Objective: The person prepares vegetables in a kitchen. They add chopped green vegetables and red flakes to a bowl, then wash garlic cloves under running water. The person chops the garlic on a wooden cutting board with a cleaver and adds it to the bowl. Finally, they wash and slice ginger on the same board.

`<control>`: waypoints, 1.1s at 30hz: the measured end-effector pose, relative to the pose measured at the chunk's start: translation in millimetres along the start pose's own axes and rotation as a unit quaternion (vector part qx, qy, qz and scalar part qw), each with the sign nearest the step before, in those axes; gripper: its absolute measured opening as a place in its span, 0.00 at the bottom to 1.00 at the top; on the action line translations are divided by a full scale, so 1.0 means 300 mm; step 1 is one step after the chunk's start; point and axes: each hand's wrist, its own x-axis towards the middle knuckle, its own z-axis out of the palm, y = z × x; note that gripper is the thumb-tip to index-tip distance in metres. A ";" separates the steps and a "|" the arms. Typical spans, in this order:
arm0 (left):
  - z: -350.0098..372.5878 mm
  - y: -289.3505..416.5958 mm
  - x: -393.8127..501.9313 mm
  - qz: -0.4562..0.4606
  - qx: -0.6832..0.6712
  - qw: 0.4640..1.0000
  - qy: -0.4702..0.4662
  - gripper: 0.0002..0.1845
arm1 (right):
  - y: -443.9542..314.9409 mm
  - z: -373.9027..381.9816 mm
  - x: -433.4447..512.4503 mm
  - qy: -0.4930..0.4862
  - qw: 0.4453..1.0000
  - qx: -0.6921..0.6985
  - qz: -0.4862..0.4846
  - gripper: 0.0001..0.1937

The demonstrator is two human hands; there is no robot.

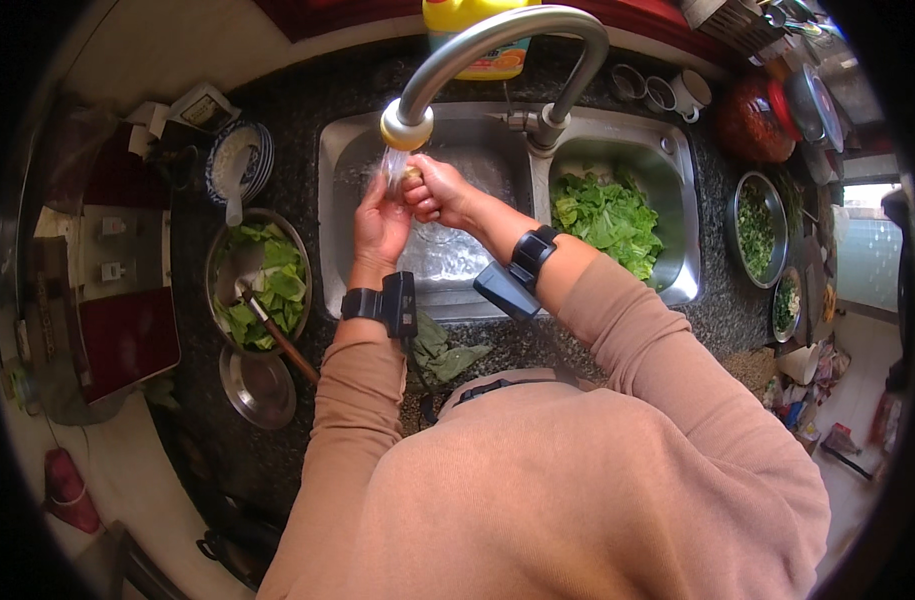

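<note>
Water runs from the curved metal faucet (406, 126) onto my hands over the left basin of a steel double sink (538, 180). My right hand (438, 191) is curled around a small yellowish-brown piece (411, 174), mostly hidden by the fingers, so its kind cannot be told. Cupped beneath the stream, my left hand (383, 223) is right beside it, fingers raised; whether it also grips the piece is unclear. Water lies in the left basin below. Green leafy vegetables (607, 221) fill part of the right basin.
Left of the sink are a steel bowl (307, 262) of leaves with a wooden-handled utensil (277, 334), a metal lid (258, 394) and stacked bowls (266, 165). A yellow jug (495, 71) stands behind the faucet. To the right are cups (690, 94) and a bowl of chopped greens (757, 229).
</note>
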 end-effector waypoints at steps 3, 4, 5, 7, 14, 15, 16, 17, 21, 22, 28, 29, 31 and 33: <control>-0.016 0.006 0.011 0.052 0.228 0.970 0.060 0.13 | -0.004 -0.017 -0.001 -0.026 0.996 0.065 0.048 0.20; -0.025 0.005 0.015 0.068 0.328 0.938 0.088 0.12 | 0.001 -0.020 0.003 0.022 0.998 0.027 0.043 0.21; -0.037 0.004 0.019 0.086 0.422 0.895 0.115 0.11 | 0.007 -0.023 0.008 0.069 0.997 -0.010 0.038 0.21; -0.062 -0.012 0.031 0.171 0.574 0.787 0.148 0.11 | 0.031 -0.023 0.023 0.145 0.973 -0.170 -0.059 0.23; -0.135 -0.029 0.066 0.027 0.631 0.761 0.147 0.19 | 0.058 -0.047 0.068 0.221 0.799 -0.503 -0.244 0.28; -0.134 -0.017 0.061 -0.060 0.610 0.777 0.143 0.20 | 0.052 -0.052 0.063 0.216 0.849 -0.451 -0.172 0.27; -0.128 -0.013 0.049 -0.058 0.596 0.794 0.109 0.19 | 0.044 -0.060 0.051 0.210 0.890 -0.394 -0.099 0.26; -0.120 -0.010 0.029 -0.065 0.574 0.812 0.084 0.18 | 0.031 -0.068 0.040 0.201 0.921 -0.331 -0.027 0.26; -0.069 -0.007 -0.037 -0.061 0.439 0.896 0.006 0.09 | -0.011 -0.071 0.005 0.123 0.969 -0.204 0.061 0.21; -0.061 0.002 -0.052 -0.064 0.432 0.899 0.020 0.09 | -0.016 -0.072 -0.003 0.103 0.976 -0.184 0.062 0.20; -0.034 0.056 -0.085 -0.093 0.111 0.988 0.053 0.19 | -0.004 -0.046 -0.006 0.052 0.995 -0.070 0.048 0.17; -0.030 0.062 -0.084 -0.099 0.045 0.992 0.059 0.20 | 0.001 -0.037 -0.002 0.054 0.996 -0.063 0.035 0.18; -0.025 0.072 -0.083 -0.106 -0.091 0.989 0.054 0.24 | 0.008 -0.015 0.009 0.061 0.997 -0.043 0.014 0.20; -0.026 0.076 -0.087 -0.100 -0.083 0.991 0.042 0.25 | 0.005 -0.002 0.010 0.020 0.999 -0.049 0.009 0.14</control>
